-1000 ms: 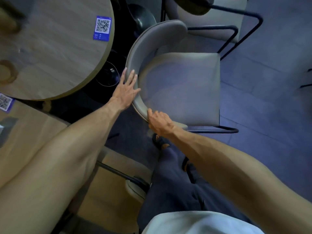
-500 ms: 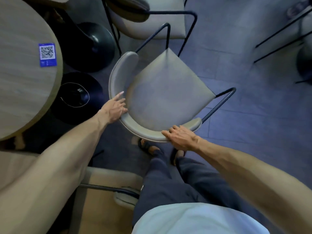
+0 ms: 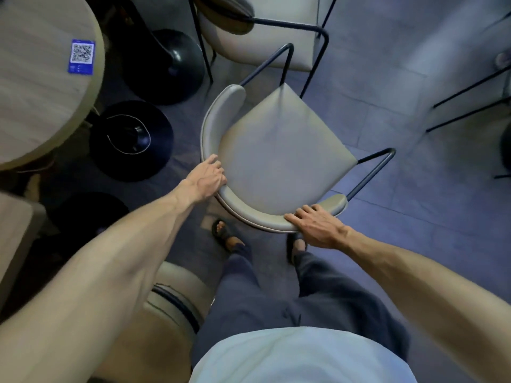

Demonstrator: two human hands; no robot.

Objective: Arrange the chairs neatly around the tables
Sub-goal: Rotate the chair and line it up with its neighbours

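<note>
Gripping chair (image 3: pixel 279 153) backrest rim, left hand (image 3: pixel 207 178) seemingly curled, right hand (image 3: pixel 315 226) clamped, open floor (image 3: pixel 414 217) rightward

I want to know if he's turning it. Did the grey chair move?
Yes. The chair has swung around, away from the round table; its seat, earlier square-on, now sits cornerwise. Both hands hold its curved back.

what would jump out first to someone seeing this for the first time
The grey chair in the centre, turned corner-on, with the left hand and right hand both on its curved backrest. Next, the round wooden table at upper left with a blue QR sticker, and black pedestal bases beside it.
</note>
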